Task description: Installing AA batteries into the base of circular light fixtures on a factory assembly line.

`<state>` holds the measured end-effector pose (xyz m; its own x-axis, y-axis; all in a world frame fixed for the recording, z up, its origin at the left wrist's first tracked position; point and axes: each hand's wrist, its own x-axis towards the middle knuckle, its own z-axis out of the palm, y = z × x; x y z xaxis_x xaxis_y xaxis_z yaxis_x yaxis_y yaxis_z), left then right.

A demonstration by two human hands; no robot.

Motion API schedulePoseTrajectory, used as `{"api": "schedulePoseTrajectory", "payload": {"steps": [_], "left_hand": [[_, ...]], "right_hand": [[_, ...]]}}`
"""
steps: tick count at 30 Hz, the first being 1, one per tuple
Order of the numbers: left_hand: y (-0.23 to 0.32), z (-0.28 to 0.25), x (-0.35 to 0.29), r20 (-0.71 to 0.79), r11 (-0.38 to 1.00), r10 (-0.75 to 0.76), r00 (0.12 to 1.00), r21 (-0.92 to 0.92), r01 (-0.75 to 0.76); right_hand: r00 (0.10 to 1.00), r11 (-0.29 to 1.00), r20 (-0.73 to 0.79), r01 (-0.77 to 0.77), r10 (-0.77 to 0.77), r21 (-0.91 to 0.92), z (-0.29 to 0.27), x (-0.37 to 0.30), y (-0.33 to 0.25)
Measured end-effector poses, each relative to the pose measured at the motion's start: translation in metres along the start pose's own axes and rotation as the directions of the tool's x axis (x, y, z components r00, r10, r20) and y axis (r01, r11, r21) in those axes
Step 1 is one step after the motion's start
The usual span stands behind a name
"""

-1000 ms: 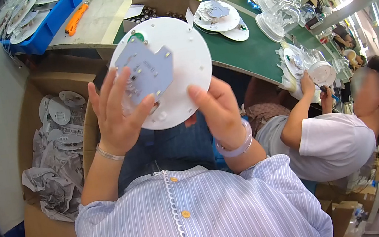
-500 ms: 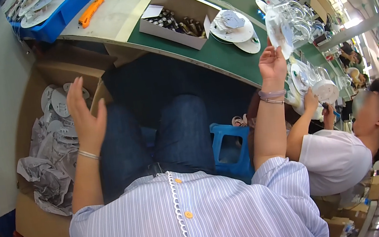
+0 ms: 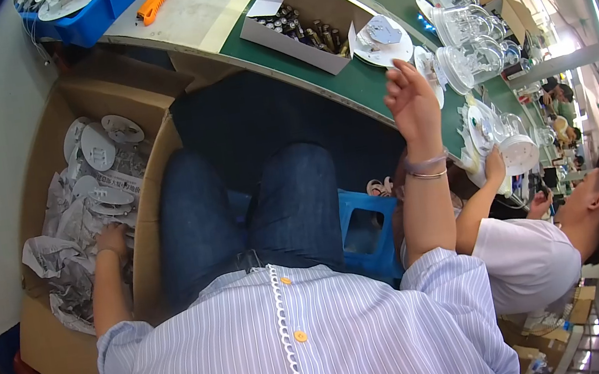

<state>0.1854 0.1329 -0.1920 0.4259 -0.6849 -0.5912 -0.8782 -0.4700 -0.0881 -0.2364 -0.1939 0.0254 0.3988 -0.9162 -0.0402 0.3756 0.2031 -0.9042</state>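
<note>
My left hand [image 3: 112,238] reaches down into a cardboard box [image 3: 156,230] at my left, among crumpled paper [image 3: 53,256] and round white plates [image 3: 99,148]. Its fingertips are hidden there, so whether they grip something does not show. My right hand [image 3: 414,106] is raised at the workbench's edge, fingers loosely bent and apart, with nothing seen in them. Just beyond its fingertips lies a white disc with a grey part on top [image 3: 379,32]. To its right are further white discs and clear domed pieces [image 3: 455,69].
An open carton of batteries [image 3: 293,31] stands on the green bench [image 3: 241,46]. An orange utility knife [image 3: 160,0] and a blue bin [image 3: 89,25] are at the far left. A blue stool [image 3: 368,238] and a co-worker in a white shirt [image 3: 528,258] are at my right.
My left hand has gone from above the box's edge down into the box. My right hand has drawn slightly left and nearer, away from the upright white disc it was beside.
</note>
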Motion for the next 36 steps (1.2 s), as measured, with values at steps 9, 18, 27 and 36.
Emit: {"api": "schedulePoseTrajectory", "payload": {"steps": [9,18,27,36], "left_hand": [[-0.012,0.039,0.033,-0.149,0.989,0.015,0.989,0.145,0.007],[0.007,-0.007,0.009,-0.1,0.965,-0.103,0.99,-0.251,0.075],[0.021,0.018,0.076,-0.477,0.999,-0.042,0.878,-0.047,0.022],[-0.012,-0.012,0.087,-0.272,1.0,-0.02,0.962,0.017,0.025]], "right_hand": [[0.884,-0.615,0.462,0.323,-0.075,-0.719,0.096,0.094,0.026],[0.906,-0.431,0.413,0.339,-0.089,-0.837,0.092,0.105,0.026],[0.797,0.183,0.334,0.476,-0.504,-0.86,0.09,-0.026,0.032],[0.903,0.65,-0.112,0.208,-0.415,-0.731,0.051,-0.058,0.06]]}}
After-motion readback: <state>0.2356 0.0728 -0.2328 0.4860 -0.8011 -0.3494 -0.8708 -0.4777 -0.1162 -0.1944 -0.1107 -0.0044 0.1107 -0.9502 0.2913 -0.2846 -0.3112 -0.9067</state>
